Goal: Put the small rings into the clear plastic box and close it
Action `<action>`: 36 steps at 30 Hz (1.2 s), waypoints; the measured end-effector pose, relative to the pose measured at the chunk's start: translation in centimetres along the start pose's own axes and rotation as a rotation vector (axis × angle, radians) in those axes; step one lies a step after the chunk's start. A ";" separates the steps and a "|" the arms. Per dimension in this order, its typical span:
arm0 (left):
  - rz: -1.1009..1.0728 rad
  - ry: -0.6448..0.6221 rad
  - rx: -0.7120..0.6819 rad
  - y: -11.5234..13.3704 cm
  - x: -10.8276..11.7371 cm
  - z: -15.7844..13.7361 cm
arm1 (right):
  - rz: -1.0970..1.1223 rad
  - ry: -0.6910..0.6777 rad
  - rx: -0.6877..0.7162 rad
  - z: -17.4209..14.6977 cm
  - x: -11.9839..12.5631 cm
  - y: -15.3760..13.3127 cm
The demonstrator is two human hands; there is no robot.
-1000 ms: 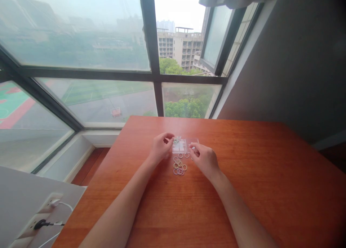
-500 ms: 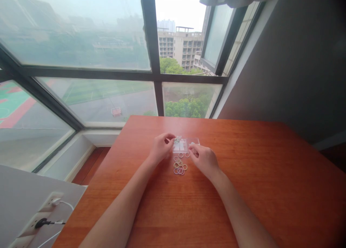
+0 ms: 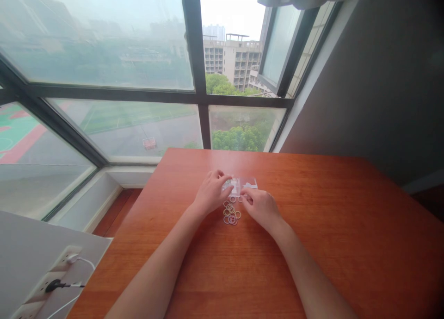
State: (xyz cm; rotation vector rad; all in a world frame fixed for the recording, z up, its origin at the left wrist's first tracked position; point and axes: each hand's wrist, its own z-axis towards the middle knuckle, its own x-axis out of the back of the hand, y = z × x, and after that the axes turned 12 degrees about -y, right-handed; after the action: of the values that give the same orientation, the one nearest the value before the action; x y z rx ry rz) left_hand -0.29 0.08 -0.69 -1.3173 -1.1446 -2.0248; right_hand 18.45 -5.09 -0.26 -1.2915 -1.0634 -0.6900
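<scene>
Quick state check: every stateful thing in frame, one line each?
Clear box: flat on the table, lid state unclear.
Rings: loose heap on the table, in front of the box.
Left hand: fingertips at the box's left edge.
Right hand: fingers at the box's near edge.
Window pane: swung open.
Plug: in its socket.
</scene>
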 end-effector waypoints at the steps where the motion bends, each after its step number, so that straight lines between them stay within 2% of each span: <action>1: -0.002 0.008 0.010 -0.1 0.1 0.0 | -0.001 -0.005 -0.005 0.0 0.0 0.0; 9: -0.017 0.073 0.067 -1.0 0.8 -0.1 | 0.008 -0.020 -0.015 0.0 0.3 -0.2; 28: -0.033 0.016 0.028 -1.2 0.1 -0.2 | 0.000 -0.013 -0.011 -0.1 0.7 0.1; 36: -0.063 0.045 0.043 -1.1 0.8 -0.2 | -0.037 -0.111 -0.067 -0.2 1.5 1.0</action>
State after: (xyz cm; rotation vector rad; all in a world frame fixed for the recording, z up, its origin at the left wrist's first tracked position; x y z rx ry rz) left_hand -1.50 0.57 -0.46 -1.2232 -1.2165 -2.0525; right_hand 20.02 -4.88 0.71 -1.3839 -1.1650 -0.6926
